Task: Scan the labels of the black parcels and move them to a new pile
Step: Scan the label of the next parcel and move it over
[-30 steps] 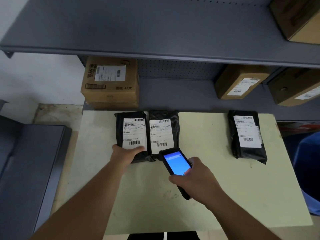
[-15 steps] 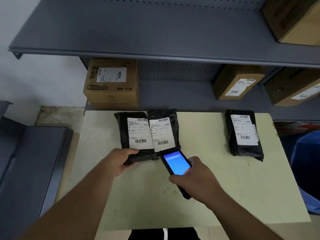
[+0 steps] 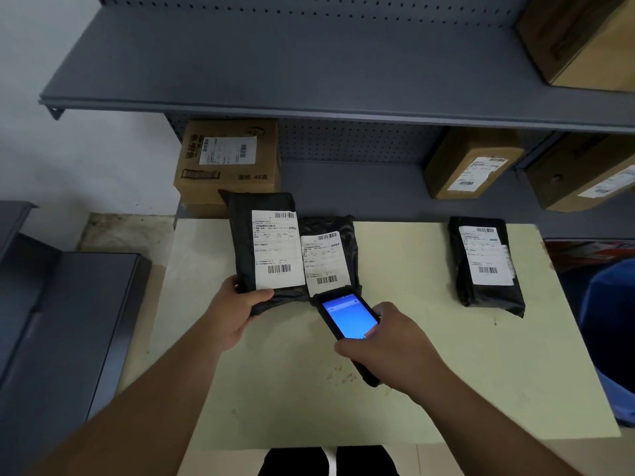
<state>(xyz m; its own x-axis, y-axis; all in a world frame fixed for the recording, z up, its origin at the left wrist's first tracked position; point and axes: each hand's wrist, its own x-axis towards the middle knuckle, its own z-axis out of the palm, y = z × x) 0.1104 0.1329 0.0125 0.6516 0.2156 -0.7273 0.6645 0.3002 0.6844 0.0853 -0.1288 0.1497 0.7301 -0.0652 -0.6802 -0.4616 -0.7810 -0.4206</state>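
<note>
My left hand [image 3: 233,312] grips the near corner of a black parcel [image 3: 265,247] with a white barcode label and tilts it up off the pale green table [image 3: 429,372]. A second black parcel [image 3: 328,255] lies flat just to its right, partly overlapped. My right hand [image 3: 388,345] holds a black handheld scanner [image 3: 348,321] with a lit blue screen, its top end at the lower edge of the second parcel. A third black parcel [image 3: 484,264] lies apart at the table's right side.
A grey metal shelf [image 3: 309,80] overhangs the back of the table. Cardboard boxes sit beneath it: one [image 3: 228,159] behind the lifted parcel, two [image 3: 472,166] at the right. A grey cabinet [image 3: 58,321] stands at the left, a blue object [image 3: 615,338] at the right.
My left hand has slid to the parcel's near corner, closed on it and raised the left parcel, tilting its far end up over the table's back edge. The scanner hand has barely moved.
</note>
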